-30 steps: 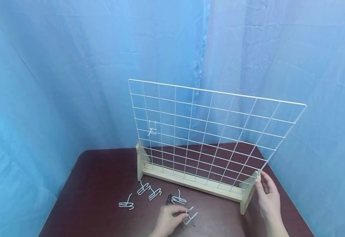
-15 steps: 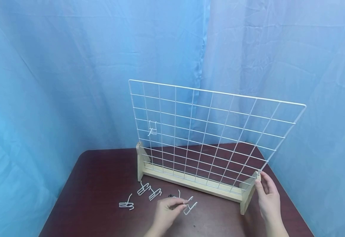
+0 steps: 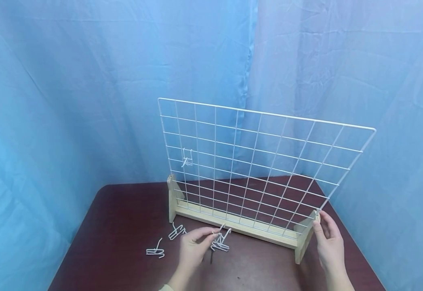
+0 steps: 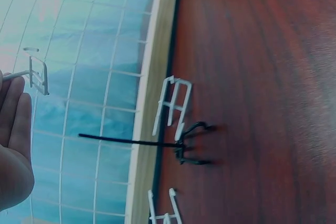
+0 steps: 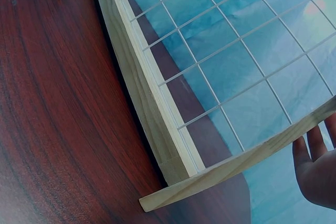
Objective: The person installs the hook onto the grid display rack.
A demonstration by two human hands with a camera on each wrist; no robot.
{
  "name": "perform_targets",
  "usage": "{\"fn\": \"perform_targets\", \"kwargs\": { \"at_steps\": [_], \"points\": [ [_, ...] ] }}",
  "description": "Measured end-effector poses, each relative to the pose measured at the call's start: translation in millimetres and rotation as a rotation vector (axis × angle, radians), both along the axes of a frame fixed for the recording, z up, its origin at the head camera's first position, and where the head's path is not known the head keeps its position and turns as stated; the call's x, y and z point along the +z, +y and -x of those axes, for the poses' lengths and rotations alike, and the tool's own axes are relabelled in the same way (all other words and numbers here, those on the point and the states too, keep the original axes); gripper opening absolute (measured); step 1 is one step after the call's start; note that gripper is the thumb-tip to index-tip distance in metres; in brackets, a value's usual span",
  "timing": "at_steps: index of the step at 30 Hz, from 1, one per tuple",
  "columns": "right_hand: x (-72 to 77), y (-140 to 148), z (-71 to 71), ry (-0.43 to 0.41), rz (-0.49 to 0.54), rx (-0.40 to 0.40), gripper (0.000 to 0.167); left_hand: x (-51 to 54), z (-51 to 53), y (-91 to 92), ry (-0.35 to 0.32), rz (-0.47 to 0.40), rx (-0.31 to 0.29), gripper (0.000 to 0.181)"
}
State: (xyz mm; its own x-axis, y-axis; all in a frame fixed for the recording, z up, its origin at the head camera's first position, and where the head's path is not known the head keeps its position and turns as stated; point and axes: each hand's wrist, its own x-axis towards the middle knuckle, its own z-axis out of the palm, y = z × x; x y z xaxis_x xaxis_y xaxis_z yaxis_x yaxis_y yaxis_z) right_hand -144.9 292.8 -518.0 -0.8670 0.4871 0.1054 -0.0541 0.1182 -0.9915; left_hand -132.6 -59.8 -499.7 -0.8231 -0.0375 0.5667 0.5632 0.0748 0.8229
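My left hand (image 3: pixel 194 247) pinches the stem of a white wire hook (image 3: pixel 226 234) between thumb and fingers, in front of the rack's wooden base (image 3: pixel 240 229). In the left wrist view that hook (image 4: pixel 39 75) stands out from the fingertips of the left hand (image 4: pixel 14 140), before the white wire grid (image 4: pixel 107 72). My right hand (image 3: pixel 332 246) grips the top of the right wooden foot (image 3: pixel 303 238), beside the grid's lower right corner. In the right wrist view the right hand (image 5: pixel 317 169) is partly cut off at the edge.
Other white hooks (image 3: pixel 154 251) lie on the dark red table (image 3: pixel 124 218) to the left. A white hook (image 4: pixel 173 106) and a black hook (image 4: pixel 181 148) lie near the base. One white hook (image 3: pixel 187 157) hangs on the grid's left side. Blue curtains (image 3: pixel 87 101) stand behind.
My left hand has lifted the pinched hook from near the front of the table, moving up and slightly left towards the rack. The right hand keeps its grip on the foot.
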Motion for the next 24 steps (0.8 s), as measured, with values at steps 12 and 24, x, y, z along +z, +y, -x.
{"fn": "perform_targets", "kwargs": {
  "at_steps": [12, 24],
  "points": [
    [0.7, 0, 0.3, -0.001, -0.012, 0.002, 0.049, 16.5, 8.3, -15.1, -0.061, -0.046, 0.094, 0.012],
    [0.6, -1, -0.3, 0.014, -0.003, -0.01, 0.048, 37.7, 19.0, -23.3, -0.036, -0.066, 0.2, 0.013]
  ]
}}
